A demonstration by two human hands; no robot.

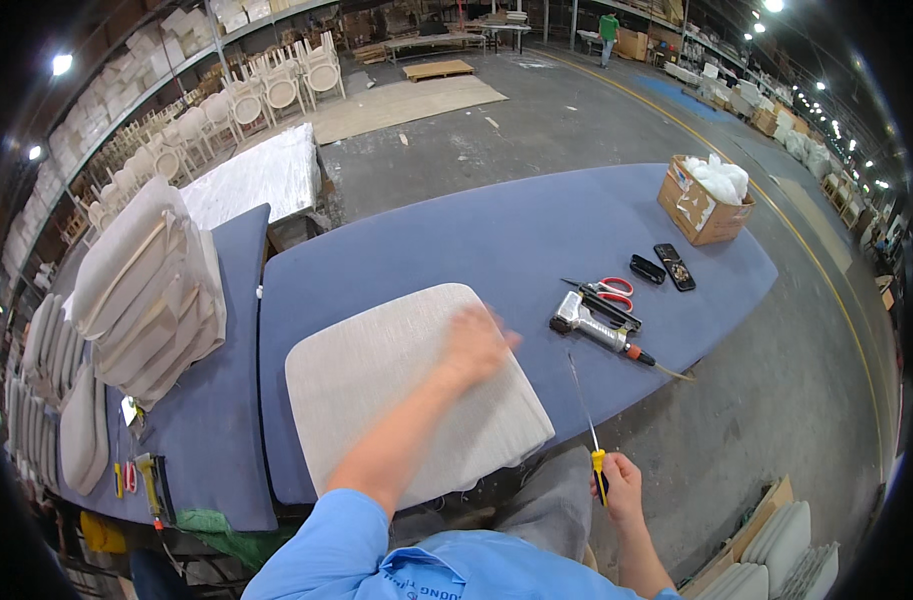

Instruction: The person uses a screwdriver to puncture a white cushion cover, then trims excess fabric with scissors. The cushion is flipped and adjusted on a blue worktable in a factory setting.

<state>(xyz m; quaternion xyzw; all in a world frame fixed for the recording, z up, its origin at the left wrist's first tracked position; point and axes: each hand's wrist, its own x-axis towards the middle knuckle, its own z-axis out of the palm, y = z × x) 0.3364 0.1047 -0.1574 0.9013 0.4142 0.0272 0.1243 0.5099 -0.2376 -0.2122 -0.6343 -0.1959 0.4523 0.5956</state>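
Note:
A light grey fabric seat cushion [376,380] lies flat on the blue-covered table [396,250] in front of me. My left hand [476,345] is over its upper right part, smeared by motion, so its fingers cannot be made out. Off the table's near edge, right of the cushion, my right hand [621,485] is closed around the yellow and black handle of a screwdriver [598,462]. The long thin shaft points up and away, over the table. A silver staple gun [596,322] with a hose rests beyond it, beside red-handled scissors [611,290].
Farther right are a phone [674,267], a small black case [647,269] and a cardboard box [704,210] with white stuffing. Stacked cushions [156,290] and another staple gun [156,488] are at left. More cushions [776,550] stand low at right. A distant person [607,38] is on the floor.

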